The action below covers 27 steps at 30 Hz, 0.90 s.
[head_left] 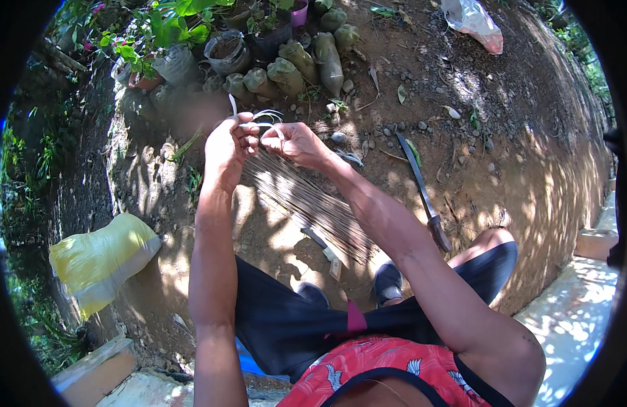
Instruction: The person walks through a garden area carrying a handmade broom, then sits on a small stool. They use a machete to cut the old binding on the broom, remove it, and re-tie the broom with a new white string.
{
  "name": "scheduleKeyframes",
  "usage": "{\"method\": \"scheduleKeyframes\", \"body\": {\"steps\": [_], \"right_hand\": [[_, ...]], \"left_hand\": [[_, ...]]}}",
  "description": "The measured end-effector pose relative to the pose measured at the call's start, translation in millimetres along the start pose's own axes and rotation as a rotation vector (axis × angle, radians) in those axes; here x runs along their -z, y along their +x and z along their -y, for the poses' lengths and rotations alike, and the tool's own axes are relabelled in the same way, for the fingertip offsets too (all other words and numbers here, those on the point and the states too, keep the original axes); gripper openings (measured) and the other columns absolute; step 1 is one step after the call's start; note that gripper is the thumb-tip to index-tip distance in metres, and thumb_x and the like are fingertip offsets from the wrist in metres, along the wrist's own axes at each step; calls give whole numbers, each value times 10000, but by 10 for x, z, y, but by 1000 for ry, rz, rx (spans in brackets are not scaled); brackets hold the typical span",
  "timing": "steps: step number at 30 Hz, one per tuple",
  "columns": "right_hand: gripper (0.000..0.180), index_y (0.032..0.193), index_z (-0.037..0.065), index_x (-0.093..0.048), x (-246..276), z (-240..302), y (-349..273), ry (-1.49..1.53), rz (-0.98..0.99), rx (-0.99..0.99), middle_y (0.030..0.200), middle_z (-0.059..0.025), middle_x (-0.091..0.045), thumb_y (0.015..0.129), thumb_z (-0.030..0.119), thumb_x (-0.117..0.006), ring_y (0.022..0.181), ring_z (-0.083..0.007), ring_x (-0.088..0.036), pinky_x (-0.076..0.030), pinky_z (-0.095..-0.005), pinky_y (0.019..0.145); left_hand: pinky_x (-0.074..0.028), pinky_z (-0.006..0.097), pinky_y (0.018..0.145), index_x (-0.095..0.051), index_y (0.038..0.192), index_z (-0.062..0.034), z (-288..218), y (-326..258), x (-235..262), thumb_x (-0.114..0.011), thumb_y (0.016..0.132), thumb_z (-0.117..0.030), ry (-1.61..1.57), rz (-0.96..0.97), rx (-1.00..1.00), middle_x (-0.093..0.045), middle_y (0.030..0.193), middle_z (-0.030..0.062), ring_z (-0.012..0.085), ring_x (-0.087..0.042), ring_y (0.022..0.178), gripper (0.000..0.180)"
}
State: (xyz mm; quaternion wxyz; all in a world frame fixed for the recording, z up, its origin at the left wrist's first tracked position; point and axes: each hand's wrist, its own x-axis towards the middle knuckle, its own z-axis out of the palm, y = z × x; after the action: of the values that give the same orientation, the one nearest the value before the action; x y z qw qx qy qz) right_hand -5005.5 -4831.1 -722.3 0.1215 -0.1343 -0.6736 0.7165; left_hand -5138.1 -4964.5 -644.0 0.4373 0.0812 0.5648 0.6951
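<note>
A thin white strip [265, 117] loops between my two raised hands, with one end standing up past the left fingers. My left hand [227, 148] is closed, pinching the strip between thumb and fingers. Close beside it, my right hand [298, 144] is also closed on the strip, its fingers curled in. Below both hands, a bundle of long thin brown sticks [313, 207] lies slanting on the ground, partly hidden by my right forearm. A small knife [313, 237] lies by the near end of the sticks, near my feet.
A machete [416, 175] with a brown handle lies on the dirt to the right. On the left sits a stuffed yellow sack [107, 258]. Potted plants [229, 54] and several filled plastic bags [286, 76] line the far side. A white and pink bag [473, 24] lies far right.
</note>
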Motion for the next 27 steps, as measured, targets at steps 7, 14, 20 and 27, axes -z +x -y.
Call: {"method": "scheduleKeyframes", "body": {"steps": [7, 14, 20, 27], "right_hand": [[293, 1119, 47, -741, 568, -70, -518, 40, 134, -285, 720, 51, -594, 1006, 316, -720, 550, -26, -459, -344, -216, 481], [250, 1025, 50, -770, 564, -503, -664, -77, 327, -412, 726, 65, -603, 1012, 287, -692, 624, -26, -475, -381, -236, 545], [272, 1108, 71, -767, 198, -1251, -714, -803, 323, -344, 860, -152, -751, 975, 263, -629, 771, -286, -710, -557, -416, 739], [254, 1073, 74, -775, -297, -1707, -832, -583, 328, -249, 884, -158, -746, 947, 274, -680, 787, -254, -709, -562, -404, 766]], "left_hand": [[-507, 271, 604, -625, 1201, -18, -38, 30, 861, -415, 1071, -223, 320, -218, 94, -734, 896, 70, 117, -637, 698, 321], [-541, 387, 584, -598, 1176, 27, 306, 29, 2405, -515, 999, -269, 1147, -68, 333, -714, 945, 179, 214, -656, 678, 355], [-460, 452, 1106, -291, 1592, -1, 1367, -24, 1241, -625, 896, -125, 1560, 43, -650, -522, 1465, 276, 378, -557, 1326, 782], [-506, 380, 882, -494, 1393, 11, 2566, -283, 1168, -600, 905, -74, 666, 538, 100, -662, 1128, 171, 236, -636, 985, 506]]}}
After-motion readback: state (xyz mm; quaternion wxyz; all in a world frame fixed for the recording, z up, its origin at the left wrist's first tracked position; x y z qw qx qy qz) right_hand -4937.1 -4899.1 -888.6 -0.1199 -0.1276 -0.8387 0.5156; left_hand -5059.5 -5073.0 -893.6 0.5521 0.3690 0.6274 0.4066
